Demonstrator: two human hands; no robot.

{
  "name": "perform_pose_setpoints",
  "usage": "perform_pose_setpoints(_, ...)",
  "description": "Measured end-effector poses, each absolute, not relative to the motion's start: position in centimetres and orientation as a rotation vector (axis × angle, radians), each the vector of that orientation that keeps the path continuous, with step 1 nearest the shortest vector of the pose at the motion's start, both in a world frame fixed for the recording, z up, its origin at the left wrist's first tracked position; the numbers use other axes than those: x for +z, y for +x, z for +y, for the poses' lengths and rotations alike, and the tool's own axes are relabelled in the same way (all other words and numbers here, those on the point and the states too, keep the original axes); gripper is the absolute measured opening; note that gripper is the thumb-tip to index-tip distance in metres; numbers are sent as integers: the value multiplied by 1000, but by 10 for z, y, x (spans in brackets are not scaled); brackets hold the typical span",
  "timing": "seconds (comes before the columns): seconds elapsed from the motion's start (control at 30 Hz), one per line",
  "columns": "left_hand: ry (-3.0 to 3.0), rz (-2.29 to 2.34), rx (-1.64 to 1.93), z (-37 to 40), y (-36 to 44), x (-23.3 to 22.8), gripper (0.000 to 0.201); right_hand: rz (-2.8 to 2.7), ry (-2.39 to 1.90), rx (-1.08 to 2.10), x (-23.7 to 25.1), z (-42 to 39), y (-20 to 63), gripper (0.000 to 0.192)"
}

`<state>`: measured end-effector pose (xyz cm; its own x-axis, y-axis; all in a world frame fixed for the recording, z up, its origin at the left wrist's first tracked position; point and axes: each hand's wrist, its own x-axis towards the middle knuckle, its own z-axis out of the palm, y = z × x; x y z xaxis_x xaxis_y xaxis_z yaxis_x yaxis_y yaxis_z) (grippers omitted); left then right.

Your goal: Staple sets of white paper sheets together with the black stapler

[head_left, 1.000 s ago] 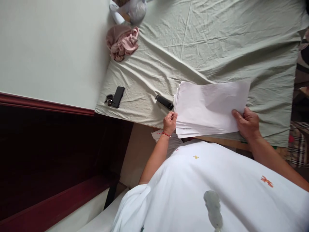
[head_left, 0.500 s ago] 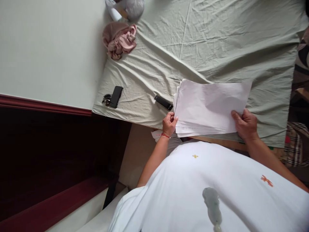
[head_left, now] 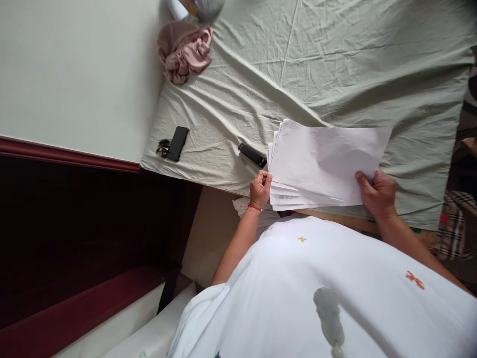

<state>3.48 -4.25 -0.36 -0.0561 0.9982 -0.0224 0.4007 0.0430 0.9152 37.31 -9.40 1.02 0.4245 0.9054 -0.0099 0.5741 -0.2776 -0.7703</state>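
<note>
A stack of white paper sheets (head_left: 324, 159) is held between both hands above the front edge of the cloth-covered table. Its sheets lie unevenly, fanned a little at the left and lower edges, and some print shows near the bottom. My left hand (head_left: 261, 189), with a red string at the wrist, pinches the stack's left edge. On the lower right corner my right hand (head_left: 378, 193) is closed, thumb on top and fingers hidden beneath. Just left of the paper lies a black stapler-like object (head_left: 252, 155).
A grey-green wrinkled cloth (head_left: 335, 64) covers the table. At its left lie a black phone-like case (head_left: 178, 143) and a bunch of keys (head_left: 163, 147). Crumpled pink fabric (head_left: 186, 52) sits by the wall (head_left: 74, 69). A dark red ledge (head_left: 67, 154) borders a dark opening on the left.
The view has shifted slightly. Both hands still grip the paper, and the lower sheets are a little more spread at the left, with more print showing.
</note>
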Motion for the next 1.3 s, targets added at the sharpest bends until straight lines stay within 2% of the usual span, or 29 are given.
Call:
perform_pose_setpoints(0.27, 1319, 1575, 1114, -51, 38, -6, 34, -1340, -2038, 596, 17, -93, 372, 33)
perform_pose_setpoints(0.5, 1252, 1489, 1141, -49, 35, -9, 45, -1368, -2034, 588, 18, -91, 372, 34)
perform_pose_setpoints(0.83, 1435, 1596, 1027, -47, 32, -11, 38, -1337, -2101, 481, 7, -94, 364, 31)
perform_pose_setpoints(1.3, 1491, 1699, 1093, -49, 33, -13, 46, -1338, -2092, 488, 9, -92, 364, 28)
